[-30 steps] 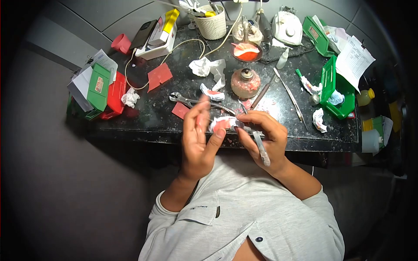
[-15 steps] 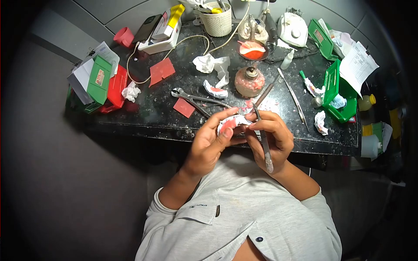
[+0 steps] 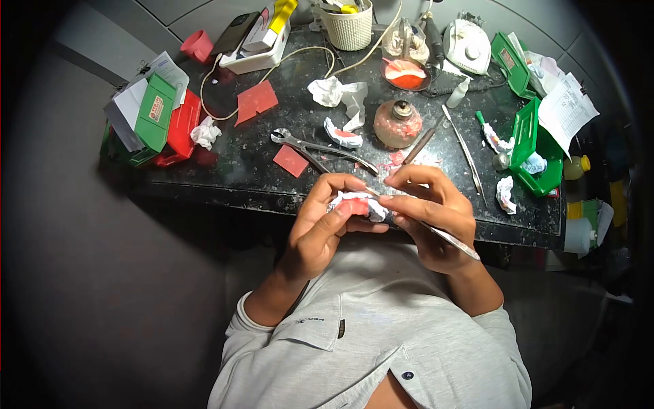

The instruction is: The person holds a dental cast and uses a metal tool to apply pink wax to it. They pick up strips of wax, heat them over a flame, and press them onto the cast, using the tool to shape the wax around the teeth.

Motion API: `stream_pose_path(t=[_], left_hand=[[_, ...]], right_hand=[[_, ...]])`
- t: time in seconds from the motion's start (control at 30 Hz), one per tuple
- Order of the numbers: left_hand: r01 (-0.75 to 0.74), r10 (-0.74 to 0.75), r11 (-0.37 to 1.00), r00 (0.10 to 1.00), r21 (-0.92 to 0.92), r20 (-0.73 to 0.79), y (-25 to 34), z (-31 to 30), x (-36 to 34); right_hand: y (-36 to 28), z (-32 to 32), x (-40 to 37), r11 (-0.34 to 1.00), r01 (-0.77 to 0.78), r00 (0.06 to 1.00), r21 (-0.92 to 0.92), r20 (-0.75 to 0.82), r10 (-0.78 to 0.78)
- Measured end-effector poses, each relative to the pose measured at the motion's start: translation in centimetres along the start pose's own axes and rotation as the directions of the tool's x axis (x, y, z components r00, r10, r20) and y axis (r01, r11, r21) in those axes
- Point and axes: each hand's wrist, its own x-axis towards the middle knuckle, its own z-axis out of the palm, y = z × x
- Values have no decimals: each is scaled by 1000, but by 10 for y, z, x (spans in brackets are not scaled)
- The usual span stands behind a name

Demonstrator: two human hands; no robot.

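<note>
My left hand (image 3: 315, 232) is closed around a white plaster dental cast (image 3: 377, 210) with pink-red wax on it, the thumb pressed against the wax. A slim metal wax carver (image 3: 455, 244) is gripped in my right hand (image 3: 446, 215). Its handle slants down to the right, and its other end reaches the top of the cast; the exact contact is hidden by my fingers. Just beyond my hands lie cutting pliers (image 3: 296, 142), a small red wax piece (image 3: 291, 161) and another waxed cast (image 3: 343, 135). A glass spirit lamp (image 3: 398, 129) stands behind them.
A red wax sheet (image 3: 257, 102), crumpled tissue (image 3: 325, 91) and a dish of red wax (image 3: 407, 80) lie farther back. On the right are a long thin instrument (image 3: 465, 150), a green box (image 3: 543, 177) and a loose cast (image 3: 505, 195). A red box (image 3: 182, 140) stands left.
The carver has swung from nearly upright to a slant pointing down-right as my right hand turned. The cast has tilted, showing its wax differently. The view has shifted slightly.
</note>
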Motion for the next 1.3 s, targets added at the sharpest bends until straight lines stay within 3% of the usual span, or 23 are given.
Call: stream_pose_path(t=[0.17, 0.37, 0.43, 0.57, 0.73, 1.07, 1.3], left_hand=[[34, -33, 999, 999, 30, -25, 10, 6, -2], [37, -39, 999, 998, 37, 53, 11, 3, -3], [11, -10, 990, 1000, 143, -6, 10, 6, -3], [-1, 5, 977, 1000, 211, -16, 10, 6, -4], [-88, 98, 884, 995, 458, 3, 9, 5, -4], [-116, 113, 836, 993, 536, 38, 8, 3, -3], [-65, 70, 894, 998, 442, 5, 6, 4, -4]], right_hand=[[0, 5, -3, 994, 110, 994, 3, -13, -110], [2, 4, 0, 991, 129, 990, -27, 55, -128], [2, 4, 2, 990, 138, 988, -29, 72, -135], [4, 5, 0, 991, 130, 988, -32, 88, -127], [6, 7, -1, 987, 149, 986, -57, 86, -144], [6, 8, 0, 986, 151, 986, -73, 88, -144], [5, 7, -1, 986, 132, 988, -104, 98, -122]])
